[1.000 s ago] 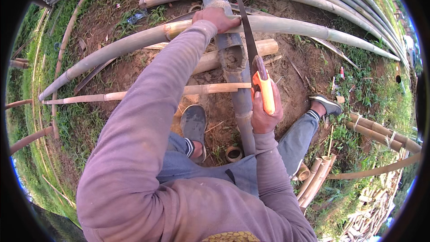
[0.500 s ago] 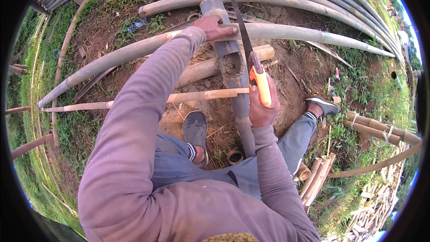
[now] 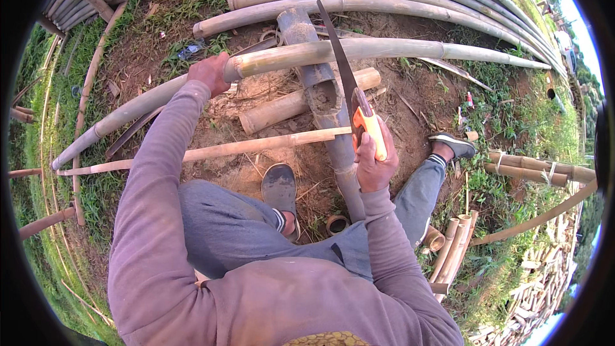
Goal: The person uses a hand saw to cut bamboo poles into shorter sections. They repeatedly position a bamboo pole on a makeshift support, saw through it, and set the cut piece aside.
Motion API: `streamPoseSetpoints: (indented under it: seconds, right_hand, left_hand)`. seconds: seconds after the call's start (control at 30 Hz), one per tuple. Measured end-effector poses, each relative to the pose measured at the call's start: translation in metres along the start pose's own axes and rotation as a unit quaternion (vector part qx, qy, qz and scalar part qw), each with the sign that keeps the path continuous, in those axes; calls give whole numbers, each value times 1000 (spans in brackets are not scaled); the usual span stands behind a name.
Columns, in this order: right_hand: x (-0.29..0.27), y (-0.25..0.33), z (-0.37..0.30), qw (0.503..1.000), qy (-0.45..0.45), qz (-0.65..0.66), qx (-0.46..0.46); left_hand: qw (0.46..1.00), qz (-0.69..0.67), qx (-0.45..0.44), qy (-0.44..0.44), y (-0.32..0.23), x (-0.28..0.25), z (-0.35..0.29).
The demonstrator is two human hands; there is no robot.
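My left hand (image 3: pixel 210 74) is wrapped around a long greenish-grey bamboo pole (image 3: pixel 285 59), left of where the pole crosses a thick notched bamboo post (image 3: pixel 346 182). In my right hand (image 3: pixel 376 165) is a handsaw (image 3: pixel 371 129) with an orange handle. Its dark blade points up and away, passing over the pole just right of the post in the picture; whether it touches the pole I cannot tell. Nearer to me, a thin bamboo length (image 3: pixel 256 147) runs from the far left, its cut, stepped end at the post beside the saw handle.
A short thick bamboo piece (image 3: pixel 272 113) lies behind the post. Several long poles (image 3: pixel 378 3) lie across the far side. Cut bamboo pieces (image 3: pixel 453 250) stand by my right leg, with a tied bamboo rail (image 3: pixel 535 172) beyond. My feet are either side of the post.
My left hand has slid left along the pole, away from the post. The pole has shifted slightly in view. My right hand keeps holding the saw in nearly the same place.
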State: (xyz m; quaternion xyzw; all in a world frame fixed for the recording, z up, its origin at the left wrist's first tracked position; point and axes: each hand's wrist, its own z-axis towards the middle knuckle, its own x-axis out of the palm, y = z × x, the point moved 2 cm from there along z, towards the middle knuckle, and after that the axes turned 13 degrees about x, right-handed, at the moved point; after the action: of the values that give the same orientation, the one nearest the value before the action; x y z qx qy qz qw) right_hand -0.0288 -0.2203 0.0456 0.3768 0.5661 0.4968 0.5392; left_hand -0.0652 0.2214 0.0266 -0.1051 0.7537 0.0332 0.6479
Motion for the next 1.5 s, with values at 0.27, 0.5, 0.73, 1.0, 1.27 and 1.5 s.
streamPoseSetpoints:
  seconds: [0.27, 0.5, 0.73, 1.0, 1.27, 1.5]
  right_hand:
    - [-32, 18, -63, 996, 42, 34, 65]
    - [35, 13, 58, 1000, 9, -1, 6]
    - [-55, 23, -88, 998, 38, -14, 47]
    - [41, 30, 71, 999, 14, 28, 25]
    - [-49, 25, -84, 994, 43, 39, 93]
    - [47, 23, 74, 997, 18, 71, 40]
  left_hand:
    - [1000, 3, 9, -7, 6, 10, -4]
    - [1000, 0, 9, 2, -5, 3, 5]
    - [1000, -5, 5, -1, 4, 2, -7]
    - [1000, -6, 9, 4, -4, -1, 6]
    - [1000, -9, 3, 10, 7, 4, -5]
    - [1000, -14, 18, -18, -3, 2, 5]
